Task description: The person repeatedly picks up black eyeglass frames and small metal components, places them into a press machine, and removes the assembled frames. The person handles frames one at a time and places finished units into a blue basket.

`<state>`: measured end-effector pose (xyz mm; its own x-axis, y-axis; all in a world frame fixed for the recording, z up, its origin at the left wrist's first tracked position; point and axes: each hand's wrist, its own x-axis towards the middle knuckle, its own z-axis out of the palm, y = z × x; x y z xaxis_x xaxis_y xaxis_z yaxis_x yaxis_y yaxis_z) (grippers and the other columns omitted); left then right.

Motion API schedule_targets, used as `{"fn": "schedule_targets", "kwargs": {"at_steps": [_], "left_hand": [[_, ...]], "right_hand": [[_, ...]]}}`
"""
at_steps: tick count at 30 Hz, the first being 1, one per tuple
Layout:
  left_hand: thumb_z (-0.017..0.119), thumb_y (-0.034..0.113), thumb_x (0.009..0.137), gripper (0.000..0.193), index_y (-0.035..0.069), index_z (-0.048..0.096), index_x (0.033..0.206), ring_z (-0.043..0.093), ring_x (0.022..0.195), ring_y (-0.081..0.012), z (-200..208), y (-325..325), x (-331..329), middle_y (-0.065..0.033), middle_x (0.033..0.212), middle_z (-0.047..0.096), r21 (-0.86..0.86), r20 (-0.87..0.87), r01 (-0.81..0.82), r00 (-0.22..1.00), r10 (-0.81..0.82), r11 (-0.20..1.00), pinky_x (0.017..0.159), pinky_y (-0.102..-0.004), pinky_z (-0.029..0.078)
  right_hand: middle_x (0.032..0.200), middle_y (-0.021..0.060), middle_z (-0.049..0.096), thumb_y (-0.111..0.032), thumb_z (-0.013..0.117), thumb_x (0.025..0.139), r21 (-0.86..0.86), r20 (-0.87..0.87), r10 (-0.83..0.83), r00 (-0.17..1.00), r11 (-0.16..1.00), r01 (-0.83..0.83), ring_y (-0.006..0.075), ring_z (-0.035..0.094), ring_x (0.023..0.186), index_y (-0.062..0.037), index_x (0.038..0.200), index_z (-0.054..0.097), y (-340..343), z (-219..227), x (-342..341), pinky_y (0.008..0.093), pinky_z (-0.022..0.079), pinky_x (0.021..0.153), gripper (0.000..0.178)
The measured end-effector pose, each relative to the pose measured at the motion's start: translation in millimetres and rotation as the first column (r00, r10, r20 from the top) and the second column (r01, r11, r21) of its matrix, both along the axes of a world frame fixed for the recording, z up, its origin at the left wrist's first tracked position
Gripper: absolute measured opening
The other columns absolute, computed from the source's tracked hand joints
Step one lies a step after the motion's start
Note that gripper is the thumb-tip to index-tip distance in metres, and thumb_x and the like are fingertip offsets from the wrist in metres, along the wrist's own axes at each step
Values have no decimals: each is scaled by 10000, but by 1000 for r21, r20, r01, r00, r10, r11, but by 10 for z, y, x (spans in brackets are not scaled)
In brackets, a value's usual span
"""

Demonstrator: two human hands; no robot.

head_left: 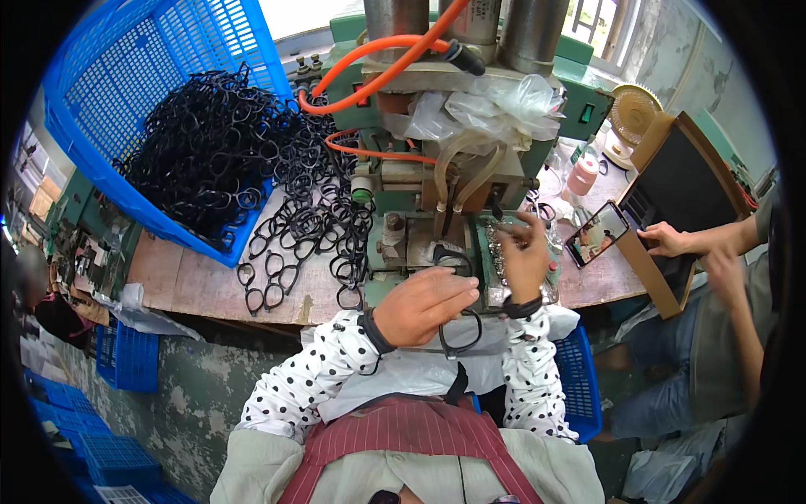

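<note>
My left hand (428,304) is closed round a black eyeglass frame (462,347) in front of the green machine. One rim of the frame hangs below the fingers; another dark rim shows above them, by the machine's work spot (435,239). To the right, my right hand (524,259) is raised over a tray of small shiny metal parts (495,262). Its fingers are curled together, and whatever lies between them is too small to make out. Tubes (442,181) run down to the machine's head, just beyond both hands.
A blue basket (227,46) heaped with black eyeglass frames (201,151) leans at the left, with more spilled on the table (180,281). At the right, another person's hand (666,239) is near a propped phone (598,233) and an open cardboard box (651,273). A pink-and-white bottle (583,175) stands behind.
</note>
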<state>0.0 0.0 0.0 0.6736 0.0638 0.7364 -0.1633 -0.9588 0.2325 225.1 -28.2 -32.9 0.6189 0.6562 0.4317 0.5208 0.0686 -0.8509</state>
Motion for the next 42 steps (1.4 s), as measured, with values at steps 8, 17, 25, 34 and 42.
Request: {"fn": "schedule_targets", "kwargs": {"at_steps": [8, 17, 25, 34, 42], "left_hand": [[659, 31, 758, 522, 39, 546, 1268, 588, 1017, -332, -54, 19, -26, -139, 1266, 574, 18, -4, 1, 1000, -1, 1000, 940, -447, 474], [671, 123, 830, 456, 39, 558, 1264, 603, 1101, -285, -38, 77, -25, -149, 1249, 599, 60, -76, 4, 997, 1, 998, 953, -486, 470], [659, 213, 813, 192, 95, 652, 964, 548, 956, -343, -416, 997, -642, -151, 1010, 583, 16, 215, -666, 731, 648, 746, 870, -465, 403], [599, 118, 767, 172, 111, 669, 924, 559, 1130, -307, -1123, 1943, -908, -73, 1375, 481, 315, -546, -626, 496, 675, 714, 999, -558, 391], [652, 83, 758, 232, 123, 638, 985, 578, 959, -267, -682, 1439, -1054, -48, 1149, 631, 192, -219, -688, 665, 714, 700, 906, -410, 344]], "right_hand": [[786, 124, 667, -261, 744, 767, -449, 481, 4, 877, 860, 243, 331, 655, 750, -79, 968, 632, -561, -426, 628, 446, 500, 645, 293], [795, 130, 669, -194, 706, 806, -104, 380, -130, 916, 978, 182, 302, 648, 751, -50, 822, 714, -148, -591, 471, 383, 498, 700, 145], [734, 116, 647, -107, 660, 830, 58, 379, -245, 892, 969, 242, 315, 639, 707, -66, 859, 652, -230, -672, 381, 417, 497, 646, 51], [792, 150, 652, -48, 590, 867, 30, 496, -103, 862, 994, 102, 350, 640, 739, -63, 990, 587, -151, -724, 382, 433, 487, 646, 123], [798, 96, 646, -39, 636, 802, 52, 490, -183, 852, 982, 181, 313, 604, 710, -110, 886, 649, -136, -557, 295, 425, 476, 628, 110]]}}
